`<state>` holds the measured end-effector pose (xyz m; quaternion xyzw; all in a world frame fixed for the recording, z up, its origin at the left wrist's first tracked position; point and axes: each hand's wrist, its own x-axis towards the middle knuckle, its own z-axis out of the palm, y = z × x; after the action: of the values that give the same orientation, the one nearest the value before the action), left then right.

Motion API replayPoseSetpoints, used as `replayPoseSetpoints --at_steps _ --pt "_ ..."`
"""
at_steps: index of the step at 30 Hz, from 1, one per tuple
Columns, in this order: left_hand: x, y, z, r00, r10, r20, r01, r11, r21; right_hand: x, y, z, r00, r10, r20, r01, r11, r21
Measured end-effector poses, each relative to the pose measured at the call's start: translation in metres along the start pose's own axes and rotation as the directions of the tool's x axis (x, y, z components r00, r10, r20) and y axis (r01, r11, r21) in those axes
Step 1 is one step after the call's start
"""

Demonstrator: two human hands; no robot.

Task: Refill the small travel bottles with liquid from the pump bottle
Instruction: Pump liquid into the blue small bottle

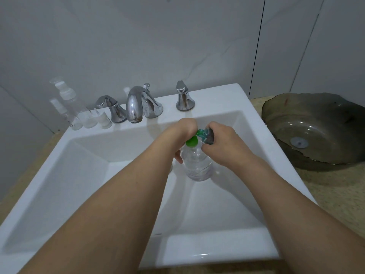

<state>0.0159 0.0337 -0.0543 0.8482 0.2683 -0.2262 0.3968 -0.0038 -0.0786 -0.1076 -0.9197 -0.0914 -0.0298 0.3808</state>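
Pump bottle: clear plastic, green pump head on top, held upright over the white sink basin, just right of the frame's centre. Printed text on its wall was too small to read.

Left hand: at 12 o'clock from the pump bottle, fingers curled down over the green pump head, thumb showing low at the bottle's 9 o'clock side. Gripping the pump bottle at its top.

Right hand: at 3 o'clock from the pump head, fingers wrapped round a small travel bottle. Closed grip on it.

Small travel bottle: tinted teal-grey, tilted, its open neck pointing toward 9 o'clock and sitting just beside the pump head. Whether nozzle and neck touched, I could not tell. Liquid level inside hidden by the fingers.

Spare bottles: a cluster of clear bottles on the sink ledge at 10 o'clock from the hands, well apart from them; the tallest carried a spray-type top, shorter ones stood in front.

Tap: chrome spout at 11 o'clock from the hands, with a chrome handle on either side of it along the back ledge.

Glass bowl: dark, wavy-rimmed vessel basin on the counter at 3 o'clock, a round drain at its bottom.

Wall: pale grey panels behind the ledge.
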Motion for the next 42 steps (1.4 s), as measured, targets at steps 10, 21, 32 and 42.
replayPoseSetpoints --at_steps 10,21,32,42 --pt "0.02 0.002 -0.013 0.993 -0.039 0.111 0.043 0.999 -0.032 0.0 -0.002 -0.002 0.997 -0.044 -0.06 0.046 0.999 0.023" --pt "0.02 0.008 -0.014 0.992 -0.052 0.119 0.053 0.999 0.0 0.0 -0.003 -0.004 0.996 -0.058 -0.066 0.061 0.997 0.053" --pt "0.022 -0.001 0.002 1.0 -0.022 -0.005 0.022 1.0 0.01 -0.002 -0.001 -0.002 1.0 0.01 0.015 -0.01 1.0 0.02" --pt "0.029 -0.002 -0.005 1.0 -0.004 0.026 0.003 0.999 0.032 -0.001 -0.003 -0.003 1.0 0.005 0.018 -0.006 0.998 0.059"
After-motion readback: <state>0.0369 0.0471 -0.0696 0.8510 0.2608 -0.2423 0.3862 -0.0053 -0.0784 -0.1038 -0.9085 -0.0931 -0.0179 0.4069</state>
